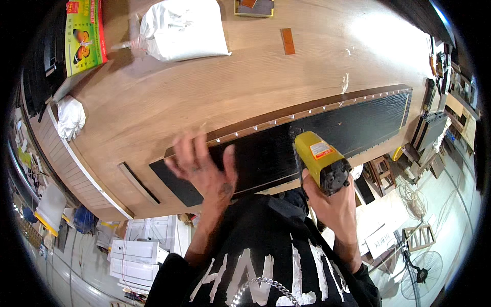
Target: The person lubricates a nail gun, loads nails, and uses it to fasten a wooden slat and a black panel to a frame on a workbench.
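Observation:
A long black panel [360,123] with a brown edge lies slantwise across the wooden table in front of me. Small white marks [274,122] run in a row along its far edge. My right hand [332,202] is wrapped round a yellow and black nail gun [313,151], whose nose is over the middle of the panel; whether it touches the surface I cannot tell. Over the panel's left part, my left hand [207,166] is open with its fingers spread, a little blurred and holding nothing. Its fingertips are close to the marked edge.
A white bag [184,30] sits at the table's far side, near a colourful box [84,38]. A small brown strip [288,41] lies right of the bag. Left of the panel are a dark narrow strip [138,182] and a crumpled white bag [70,117]. A fan [422,275] stands lower right.

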